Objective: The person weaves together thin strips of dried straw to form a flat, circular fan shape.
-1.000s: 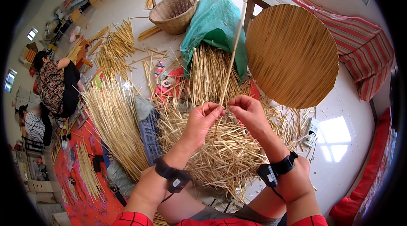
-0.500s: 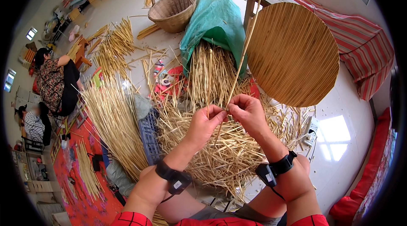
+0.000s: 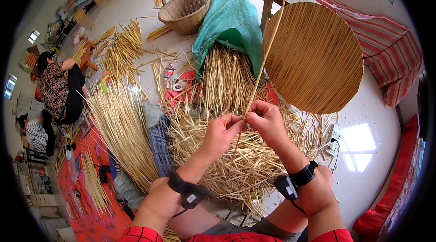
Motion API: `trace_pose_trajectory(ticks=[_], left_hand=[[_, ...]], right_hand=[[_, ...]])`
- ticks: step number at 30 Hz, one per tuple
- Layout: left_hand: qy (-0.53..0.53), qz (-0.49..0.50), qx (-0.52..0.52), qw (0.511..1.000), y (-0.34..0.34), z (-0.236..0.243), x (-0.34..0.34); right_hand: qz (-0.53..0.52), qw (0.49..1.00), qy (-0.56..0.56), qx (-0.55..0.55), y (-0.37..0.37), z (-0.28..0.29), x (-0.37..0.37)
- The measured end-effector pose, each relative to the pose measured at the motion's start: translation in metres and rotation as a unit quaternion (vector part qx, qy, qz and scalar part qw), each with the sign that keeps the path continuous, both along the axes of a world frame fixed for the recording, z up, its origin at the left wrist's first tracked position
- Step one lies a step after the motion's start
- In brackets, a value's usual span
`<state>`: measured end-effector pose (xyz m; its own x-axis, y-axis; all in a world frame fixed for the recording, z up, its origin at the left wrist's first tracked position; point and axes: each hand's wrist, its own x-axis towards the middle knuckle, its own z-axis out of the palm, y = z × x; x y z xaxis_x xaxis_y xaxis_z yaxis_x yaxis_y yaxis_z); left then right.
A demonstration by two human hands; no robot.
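A long dry straw stalk (image 3: 271, 44) slants up and to the right from my fingertips, its lower end reaching down over the pile. My left hand (image 3: 221, 134) and my right hand (image 3: 269, 123) meet at this stalk, each pinching it between thumb and forefinger. The exact point of contact is partly covered by the fingers. Beneath both hands spreads a loose heap of cut straw pieces (image 3: 240, 169). Just beyond them, a bundle of straw (image 3: 225, 83) pokes out of a green woven sack (image 3: 231, 17).
Long stalks (image 3: 120, 128) lie on a blue plastic crate (image 3: 160, 144) at left. A wicker basket (image 3: 184, 12) stands beyond. At right are a round slatted straw panel (image 3: 313, 58) and a power strip (image 3: 334, 140). Two people (image 3: 61, 90) sit far left.
The upper end of the stalk has swung to the right and its lower tip has shifted slightly right. Both hands have barely moved and keep their pinch.
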<state>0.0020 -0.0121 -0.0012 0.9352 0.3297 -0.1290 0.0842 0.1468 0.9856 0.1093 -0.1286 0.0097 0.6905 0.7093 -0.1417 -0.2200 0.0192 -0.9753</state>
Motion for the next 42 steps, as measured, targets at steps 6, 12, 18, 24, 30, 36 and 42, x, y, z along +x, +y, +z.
trace_pose_trajectory(ticks=[6,12,18,24,30,36,42], left_hand=[[0.028,-0.042,-0.114,0.992,0.005,0.008,-0.003],[0.013,-0.045,-0.176,0.983,0.005,0.007,-0.003],[-0.01,0.001,-0.136,0.991,0.002,0.003,0.0],[-0.01,0.037,-0.096,0.995,0.001,0.004,0.002],[0.001,0.022,-0.107,0.994,0.004,0.003,0.0],[-0.013,-0.009,-0.123,0.992,0.004,0.002,-0.002],[-0.003,-0.013,-0.149,0.989,0.005,0.011,-0.003]], right_hand=[[0.033,0.986,0.145,0.082,-0.001,0.007,-0.001],[0.034,0.983,0.157,0.087,-0.002,-0.006,0.002],[0.021,0.998,0.049,0.036,0.0,0.0,-0.003],[0.003,1.0,0.013,0.027,0.0,-0.007,-0.002],[0.012,0.999,0.021,0.031,0.001,-0.001,-0.004],[0.037,0.998,0.03,0.048,0.0,0.001,-0.004],[0.04,0.994,0.072,0.071,-0.001,0.007,-0.004]])
